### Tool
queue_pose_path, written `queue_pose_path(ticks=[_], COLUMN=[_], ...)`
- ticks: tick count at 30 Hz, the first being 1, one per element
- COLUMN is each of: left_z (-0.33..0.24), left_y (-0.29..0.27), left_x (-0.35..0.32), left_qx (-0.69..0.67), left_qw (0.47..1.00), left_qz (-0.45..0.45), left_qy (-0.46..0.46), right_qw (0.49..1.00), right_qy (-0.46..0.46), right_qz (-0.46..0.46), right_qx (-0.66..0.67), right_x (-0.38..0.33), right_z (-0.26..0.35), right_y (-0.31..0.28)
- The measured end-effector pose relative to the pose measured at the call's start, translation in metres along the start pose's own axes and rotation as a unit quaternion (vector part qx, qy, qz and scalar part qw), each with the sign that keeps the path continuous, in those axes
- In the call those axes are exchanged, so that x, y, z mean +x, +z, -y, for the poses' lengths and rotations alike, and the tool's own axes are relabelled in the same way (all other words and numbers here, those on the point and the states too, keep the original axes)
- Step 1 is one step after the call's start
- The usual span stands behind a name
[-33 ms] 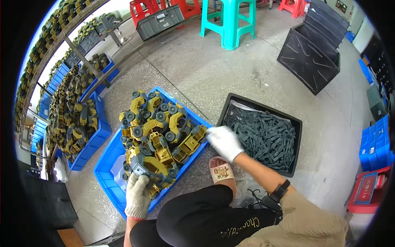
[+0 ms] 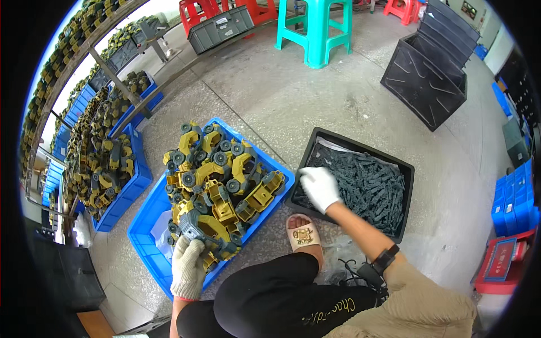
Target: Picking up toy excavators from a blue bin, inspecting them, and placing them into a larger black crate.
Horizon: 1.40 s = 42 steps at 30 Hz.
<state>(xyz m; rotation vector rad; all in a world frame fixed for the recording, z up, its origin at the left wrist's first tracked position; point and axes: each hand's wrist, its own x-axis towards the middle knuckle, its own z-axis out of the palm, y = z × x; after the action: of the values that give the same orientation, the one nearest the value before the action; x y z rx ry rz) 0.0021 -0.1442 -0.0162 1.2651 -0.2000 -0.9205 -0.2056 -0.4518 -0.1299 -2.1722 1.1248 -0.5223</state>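
My left hand [image 2: 189,269], in a knitted glove with a red cuff, grips a yellow and grey toy truck [image 2: 194,224] at the near side of a blue crate [image 2: 151,248]. Its fingers wrap round the truck's grey end. More yellow and grey toy trucks [image 2: 220,169] with dark wheels lie heaped in that crate. My right hand [image 2: 320,189], in a white glove, is over the left edge of a black tray [image 2: 410,194]. Blur smears its fingers, and I see nothing held in it. Many thin dark grey plastic parts [image 2: 363,188] fill the tray.
Blue crates [image 2: 127,197] piled with similar toys stand on the left by a rack. A green stool [image 2: 315,34] is at the back, a black crate [image 2: 425,79] at the back right. Blue bins [image 2: 513,197] line the right side. My sandalled foot [image 2: 304,236] rests between crate and tray.
My right hand has moved rightward, from the blue crate's right edge to above the black tray's left edge. My left hand stays on the toy truck.
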Motion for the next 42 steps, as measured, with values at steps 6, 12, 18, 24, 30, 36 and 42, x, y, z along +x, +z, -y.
queue_pose_path(ticks=[6,12,18,24,30,36,42], left_z=[0.009,0.016,-0.002,-0.024,-0.028,-0.016,-0.007], left_y=[-0.004,-0.008,0.0,0.022,0.02,0.006,0.003], left_x=[0.01,0.013,0.007,0.018,0.002,-0.002,0.001], left_qx=[0.062,0.035,0.146,0.241,0.475,0.571,0.592], left_qw=[0.998,0.999,0.988,0.962,0.877,0.811,0.771], left_qz=[-0.025,0.009,0.016,0.114,0.064,0.027,0.023], left_qy=[0.0,-0.024,-0.046,-0.061,0.026,0.126,0.233], right_qw=[0.923,0.953,0.965,0.9,0.864,0.861,0.857], right_qy=[0.257,0.159,0.096,-0.322,-0.295,-0.284,-0.227], right_qz=[0.037,-0.025,-0.001,0.164,0.217,0.276,0.321], right_qx=[-0.285,-0.256,0.242,0.245,0.347,0.318,0.334], right_x=[0.034,0.032,-0.008,-0.045,-0.047,-0.051,-0.051], right_z=[-0.089,-0.085,-0.012,0.123,0.147,0.153,0.154], right_y=[0.004,0.032,0.026,-0.003,0.018,0.02,0.023])
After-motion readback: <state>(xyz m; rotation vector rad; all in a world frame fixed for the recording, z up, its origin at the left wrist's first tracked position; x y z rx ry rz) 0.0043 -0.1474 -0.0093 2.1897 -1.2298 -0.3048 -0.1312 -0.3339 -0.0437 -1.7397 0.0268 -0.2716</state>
